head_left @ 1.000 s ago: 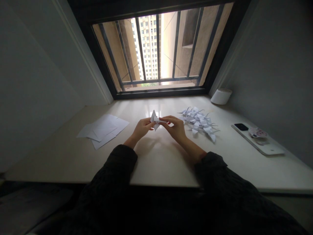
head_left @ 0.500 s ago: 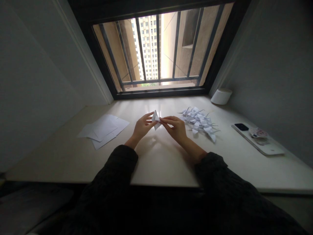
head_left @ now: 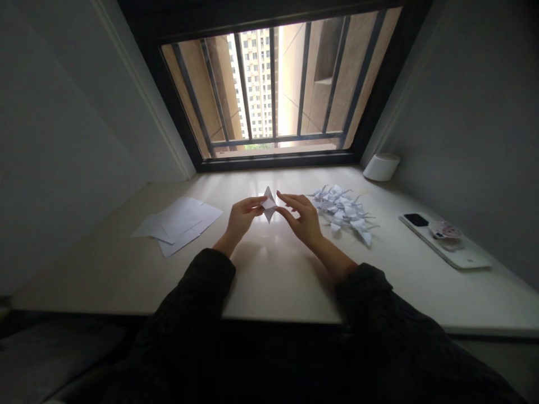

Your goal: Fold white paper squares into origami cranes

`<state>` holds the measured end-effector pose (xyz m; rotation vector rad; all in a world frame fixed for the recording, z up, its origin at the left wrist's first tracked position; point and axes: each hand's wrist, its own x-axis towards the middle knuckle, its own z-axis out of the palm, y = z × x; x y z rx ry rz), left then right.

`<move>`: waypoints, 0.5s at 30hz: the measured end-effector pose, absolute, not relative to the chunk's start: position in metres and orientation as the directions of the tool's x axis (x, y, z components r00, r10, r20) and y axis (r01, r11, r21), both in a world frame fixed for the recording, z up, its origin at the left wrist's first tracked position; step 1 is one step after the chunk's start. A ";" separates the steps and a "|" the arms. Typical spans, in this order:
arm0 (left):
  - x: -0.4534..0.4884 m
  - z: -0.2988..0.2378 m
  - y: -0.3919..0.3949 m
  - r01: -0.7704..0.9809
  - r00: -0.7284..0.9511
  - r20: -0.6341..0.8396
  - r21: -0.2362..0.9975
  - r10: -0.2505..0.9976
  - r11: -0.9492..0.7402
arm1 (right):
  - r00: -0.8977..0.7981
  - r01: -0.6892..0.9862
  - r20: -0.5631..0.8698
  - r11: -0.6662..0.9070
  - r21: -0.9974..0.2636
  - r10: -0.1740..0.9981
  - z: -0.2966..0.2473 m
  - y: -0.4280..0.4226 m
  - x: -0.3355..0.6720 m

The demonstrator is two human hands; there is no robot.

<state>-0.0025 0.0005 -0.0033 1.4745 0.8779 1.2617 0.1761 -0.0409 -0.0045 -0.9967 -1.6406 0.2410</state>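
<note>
The left hand (head_left: 242, 217) pinches the light, easily creased folded paper (head_left: 268, 205) at its left edge, while the open right hand (head_left: 304, 217) seems just clear of it.

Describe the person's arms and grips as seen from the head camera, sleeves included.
The left sleeve and right sleeve are black, thick and knobbly-knit, ending partway up the forearms. Beyond them the forearms and both grips, the left grip and the right grip, are bare, with no gloves or cables.

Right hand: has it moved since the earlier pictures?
Yes: the right hand has drawn back toward the pile of paper cranes, its fingers now lifted off the folded paper.
</note>
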 end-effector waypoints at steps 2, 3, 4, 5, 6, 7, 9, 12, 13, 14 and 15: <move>-0.003 -0.002 0.000 -0.116 0.212 0.251 0.966 0.945 -0.231 | 0.040 0.382 0.656 0.595 -0.707 0.754 -0.005 -0.038 0.176; -0.003 -0.002 -0.001 -0.137 0.213 0.248 0.965 0.945 -0.223 | 0.045 0.334 0.630 0.583 -0.741 0.775 -0.006 -0.036 0.177; -0.004 -0.002 -0.001 -0.154 0.210 0.247 0.964 0.946 -0.217 | 0.042 0.288 0.607 0.573 -0.768 0.793 -0.007 -0.034 0.177; -0.004 -0.002 -0.001 -0.164 0.208 0.244 0.963 0.947 -0.212 | 0.034 0.245 0.588 0.563 -0.789 0.808 -0.008 -0.033 0.176; -0.004 -0.002 -0.001 -0.166 0.204 0.240 0.964 0.949 -0.208 | 0.026 0.207 0.571 0.555 -0.806 0.820 -0.009 -0.032 0.176; -0.004 -0.003 -0.001 -0.162 0.201 0.235 0.965 0.951 -0.204 | 0.020 0.174 0.557 0.546 -0.820 0.830 -0.010 -0.031 0.175; -0.004 -0.003 -0.001 -0.144 0.210 0.224 0.970 0.952 -0.197 | 0.015 0.125 0.532 0.526 -0.841 0.847 -0.012 -0.029 0.174; -0.002 -0.004 -0.001 -0.126 0.249 0.216 0.974 0.944 -0.190 | 0.020 0.093 0.507 0.504 -0.859 0.862 -0.014 -0.028 0.172; -0.002 -0.004 -0.002 -0.121 0.270 0.216 0.974 0.938 -0.190 | 0.024 0.090 0.504 0.501 -0.861 0.863 -0.015 -0.028 0.172; -0.001 -0.004 -0.002 -0.117 0.289 0.219 0.974 0.932 -0.193 | 0.030 0.090 0.503 0.499 -0.862 0.863 -0.016 -0.028 0.171; -0.001 -0.005 -0.003 -0.115 0.306 0.224 0.973 0.925 -0.198 | 0.039 0.093 0.503 0.498 -0.862 0.863 -0.017 -0.028 0.171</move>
